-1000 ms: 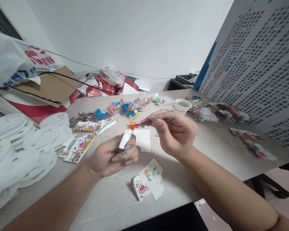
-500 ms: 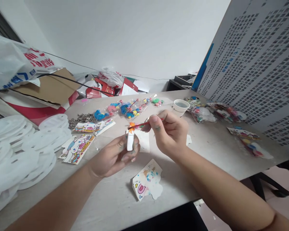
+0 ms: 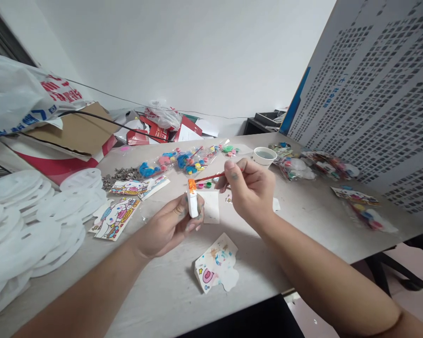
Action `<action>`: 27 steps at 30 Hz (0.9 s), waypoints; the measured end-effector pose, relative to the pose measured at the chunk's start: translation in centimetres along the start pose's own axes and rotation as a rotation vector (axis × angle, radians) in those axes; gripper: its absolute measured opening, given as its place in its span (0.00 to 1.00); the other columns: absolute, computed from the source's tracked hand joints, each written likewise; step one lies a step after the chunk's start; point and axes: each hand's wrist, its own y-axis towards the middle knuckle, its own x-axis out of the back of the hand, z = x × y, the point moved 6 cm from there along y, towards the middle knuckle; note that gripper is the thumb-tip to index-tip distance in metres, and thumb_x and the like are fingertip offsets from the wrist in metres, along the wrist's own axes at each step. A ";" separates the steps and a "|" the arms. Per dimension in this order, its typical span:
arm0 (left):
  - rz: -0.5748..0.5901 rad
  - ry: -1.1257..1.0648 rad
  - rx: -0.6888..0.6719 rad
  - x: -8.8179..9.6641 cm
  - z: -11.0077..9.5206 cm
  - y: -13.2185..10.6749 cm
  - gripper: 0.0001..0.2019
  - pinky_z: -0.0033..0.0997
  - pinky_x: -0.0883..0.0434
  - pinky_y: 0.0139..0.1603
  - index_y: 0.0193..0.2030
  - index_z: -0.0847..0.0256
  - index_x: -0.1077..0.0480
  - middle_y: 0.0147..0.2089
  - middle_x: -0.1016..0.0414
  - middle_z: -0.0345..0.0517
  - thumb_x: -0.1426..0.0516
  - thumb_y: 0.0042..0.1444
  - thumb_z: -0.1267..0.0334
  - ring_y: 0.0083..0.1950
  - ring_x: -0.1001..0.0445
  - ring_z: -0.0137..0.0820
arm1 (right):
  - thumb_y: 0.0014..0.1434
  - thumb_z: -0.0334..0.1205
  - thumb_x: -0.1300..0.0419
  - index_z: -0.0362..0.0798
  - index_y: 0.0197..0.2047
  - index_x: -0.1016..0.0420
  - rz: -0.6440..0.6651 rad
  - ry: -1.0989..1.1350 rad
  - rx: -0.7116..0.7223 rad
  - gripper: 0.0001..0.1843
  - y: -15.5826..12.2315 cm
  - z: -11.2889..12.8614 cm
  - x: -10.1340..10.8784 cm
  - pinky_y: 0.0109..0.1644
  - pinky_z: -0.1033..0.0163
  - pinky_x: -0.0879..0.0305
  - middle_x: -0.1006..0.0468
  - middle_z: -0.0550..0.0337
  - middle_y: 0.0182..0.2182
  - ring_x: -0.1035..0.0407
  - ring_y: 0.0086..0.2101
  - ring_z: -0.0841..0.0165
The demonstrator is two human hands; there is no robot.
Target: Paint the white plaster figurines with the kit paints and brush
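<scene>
My left hand (image 3: 174, 220) is closed around a small white figurine (image 3: 192, 204), which stands upright with orange paint on its top end. Pinched in my right hand (image 3: 250, 190) is a thin red paintbrush (image 3: 211, 177), its tip at the orange part of the figurine; whether it touches I cannot tell. Both hands carry smudges of dark paint. Behind the figurine lies a strip of small paint pots (image 3: 208, 185), partly hidden by my right hand. Below the hands, a paint-stained paper card (image 3: 220, 263) rests on the table.
White discs (image 3: 31, 225) are piled at left, beside cartoon cards (image 3: 116, 218) and metal pieces (image 3: 121, 174). Bags of coloured paint pots (image 3: 186, 160) lie at the back. A paper cup of liquid (image 3: 264, 156) stands behind my right hand. More packets (image 3: 368, 216) lie at right, near a printed panel (image 3: 373, 94).
The figurine has turned slightly in my left hand, showing more of its orange top. The brush tip has shifted from across its front to the upper right side.
</scene>
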 end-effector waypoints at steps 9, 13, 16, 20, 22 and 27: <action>-0.041 0.009 -0.027 0.1 -0.2 0.1 0.13 0.29 0.39 0.36 0.36 0.61 0.31 0.25 0.43 0.38 0.48 0.66 0.55 0.29 0.45 0.27 | 0.64 0.46 0.39 0.47 0.25 0.32 0.001 -0.059 0.049 0.18 0.0 0.3 0.1 0.22 0.68 0.34 0.22 0.61 0.18 0.27 0.20 0.73; -0.016 -0.003 -0.023 0.0 -0.3 0.1 0.14 0.30 0.40 0.35 0.36 0.61 0.29 0.23 0.44 0.39 0.47 0.65 0.53 0.29 0.45 0.29 | 0.64 0.45 0.39 0.47 0.27 0.31 0.055 -0.003 0.074 0.16 -0.3 0.3 -0.3 0.27 0.67 0.29 0.19 0.60 0.22 0.24 0.23 0.72; 0.035 -0.071 -0.010 -0.2 -0.5 0.0 0.12 0.29 0.40 0.34 0.34 0.61 0.29 0.20 0.48 0.37 0.47 0.64 0.57 0.27 0.48 0.29 | 0.64 0.45 0.38 0.47 0.27 0.31 0.069 -0.030 0.051 0.16 -0.2 0.1 -0.4 0.26 0.68 0.31 0.19 0.59 0.22 0.24 0.23 0.72; 0.083 -0.221 0.066 -0.6 -0.6 -0.4 0.11 0.28 0.41 0.32 0.31 0.62 0.30 0.17 0.56 0.35 0.50 0.62 0.66 0.24 0.52 0.28 | 0.65 0.43 0.39 0.47 0.25 0.32 0.005 -0.006 0.088 0.17 -0.3 0.6 -0.1 0.24 0.69 0.33 0.22 0.62 0.19 0.26 0.21 0.74; 0.104 -0.294 0.092 -0.9 -0.6 -0.6 0.11 0.27 0.42 0.31 0.30 0.62 0.30 0.16 0.58 0.34 0.51 0.62 0.68 0.23 0.53 0.28 | 0.65 0.42 0.39 0.47 0.28 0.30 0.042 0.049 0.119 0.13 -0.6 0.8 -0.4 0.27 0.68 0.30 0.20 0.61 0.21 0.25 0.23 0.73; 0.142 -0.399 0.116 -1.5 -0.7 -0.8 0.10 0.27 0.44 0.28 0.28 0.63 0.31 0.14 0.60 0.33 0.49 0.58 0.71 0.22 0.55 0.27 | 0.65 0.41 0.39 0.47 0.30 0.31 0.069 0.015 0.131 0.12 -1.0 0.8 -0.7 0.29 0.68 0.29 0.19 0.61 0.24 0.23 0.26 0.73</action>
